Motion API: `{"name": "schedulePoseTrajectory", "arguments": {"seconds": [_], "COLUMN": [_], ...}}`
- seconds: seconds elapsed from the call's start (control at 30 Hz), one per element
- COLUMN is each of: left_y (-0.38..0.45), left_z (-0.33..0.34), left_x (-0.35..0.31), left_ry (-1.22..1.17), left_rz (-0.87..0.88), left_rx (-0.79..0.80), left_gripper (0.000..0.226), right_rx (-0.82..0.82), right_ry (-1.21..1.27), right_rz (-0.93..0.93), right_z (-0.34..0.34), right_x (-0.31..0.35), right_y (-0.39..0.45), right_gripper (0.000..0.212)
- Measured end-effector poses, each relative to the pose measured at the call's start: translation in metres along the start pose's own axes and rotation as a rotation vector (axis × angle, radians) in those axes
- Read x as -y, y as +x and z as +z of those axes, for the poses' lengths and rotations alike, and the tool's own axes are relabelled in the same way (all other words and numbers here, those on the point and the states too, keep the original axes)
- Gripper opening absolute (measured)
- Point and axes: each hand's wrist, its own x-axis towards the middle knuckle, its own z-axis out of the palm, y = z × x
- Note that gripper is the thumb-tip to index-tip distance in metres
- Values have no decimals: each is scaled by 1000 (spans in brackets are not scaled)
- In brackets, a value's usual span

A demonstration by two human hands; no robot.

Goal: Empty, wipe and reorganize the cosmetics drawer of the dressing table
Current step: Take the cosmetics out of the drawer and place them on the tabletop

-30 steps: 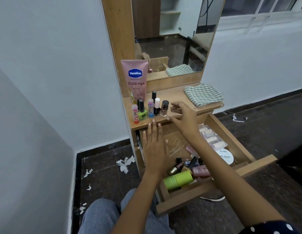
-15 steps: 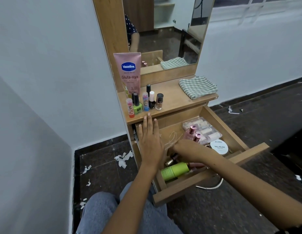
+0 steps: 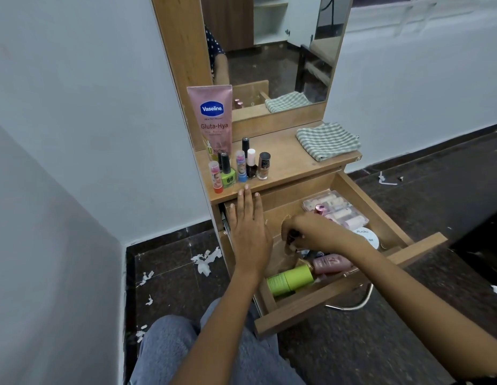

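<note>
The wooden drawer (image 3: 361, 193) stands pulled out under the dressing table top (image 3: 286, 162). My left hand (image 3: 248, 232) lies flat, fingers straight, over the drawer's left side. My right hand (image 3: 314, 232) reaches into the drawer and pinches a small dark bottle (image 3: 293, 237). Inside lie a green tube (image 3: 290, 280), a pink bottle (image 3: 332, 263), a clear case of small pots (image 3: 336, 211) and a white round tin (image 3: 368, 237). On the top stand a pink Vaseline tube (image 3: 214, 120) and several small bottles (image 3: 241, 168).
A folded green checked cloth (image 3: 328, 140) lies on the right of the table top. A mirror (image 3: 272, 51) rises behind it. White paper scraps (image 3: 205, 259) litter the dark floor at the left. A white wall (image 3: 75, 134) closes the left side.
My right hand left the table top, went down into the drawer and now pinches a small dark bottle. My left hand stayed flat over the drawer's left side.
</note>
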Motion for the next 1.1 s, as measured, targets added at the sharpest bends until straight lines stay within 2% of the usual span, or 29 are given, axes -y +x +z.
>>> {"name": "schedulePoseTrajectory", "arguments": {"seconds": [0.1, 0.23, 0.37, 0.53, 0.63, 0.93, 1.1], "left_y": [0, 0, -1, -1, 1, 5, 4], "left_z": [2, 2, 0, 4, 5, 6, 3], "left_x": [0, 0, 0, 2, 2, 2, 2], "left_ry": [14, 23, 8, 5, 18, 85, 85], "left_rz": [-14, -24, -24, -33, -47, -46, -46], "left_rx": [5, 4, 3, -19, -12, 30, 55], "left_gripper": [62, 71, 63, 62, 72, 79, 77], "right_rx": [-211, -599, -853, -959, -1012, -1026, -1037], "right_ry": [277, 625, 703, 611, 508, 355, 405], "right_rz": [60, 111, 172, 218, 239, 167, 123], "right_z": [-20, -41, -43, -37, -32, -26, -22], "right_x": [2, 24, 48, 68, 71, 71, 64], "right_y": [1, 17, 40, 56, 63, 73, 62], "right_gripper": [28, 40, 37, 30, 29, 30, 38]}}
